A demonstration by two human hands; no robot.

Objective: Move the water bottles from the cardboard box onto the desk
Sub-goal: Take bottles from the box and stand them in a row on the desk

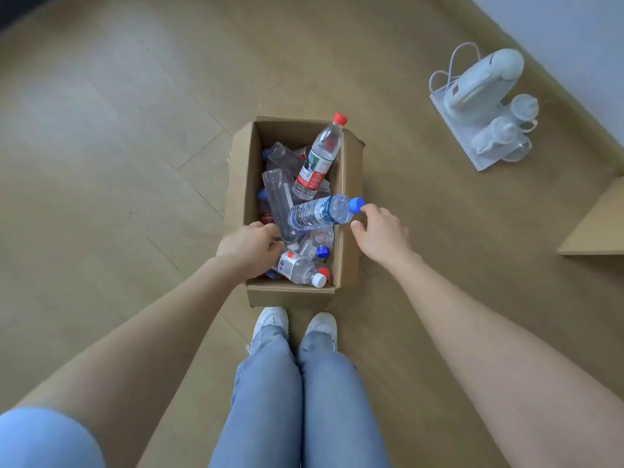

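A cardboard box point(241, 184) stands open on the floor in front of my feet, holding several water bottles. A blue-capped bottle point(317, 212) lies across the top, its cap pointing right. My right hand point(380, 233) is at the box's right wall, fingers spread, with a fingertip touching that blue cap. A red-capped bottle point(319, 157) leans on the far right corner. A white-capped bottle point(299, 268) lies at the near end. My left hand point(248, 248) is inside the near left corner with curled fingers by that bottle's base; its palm is hidden.
The floor is light wood. A white tray point(472, 157) with a pale jug and clear cups sits on the floor at the far right by the wall. A wooden desk corner point(597, 228) juts in at the right edge. My legs and white shoes point(297, 324) are just behind the box.
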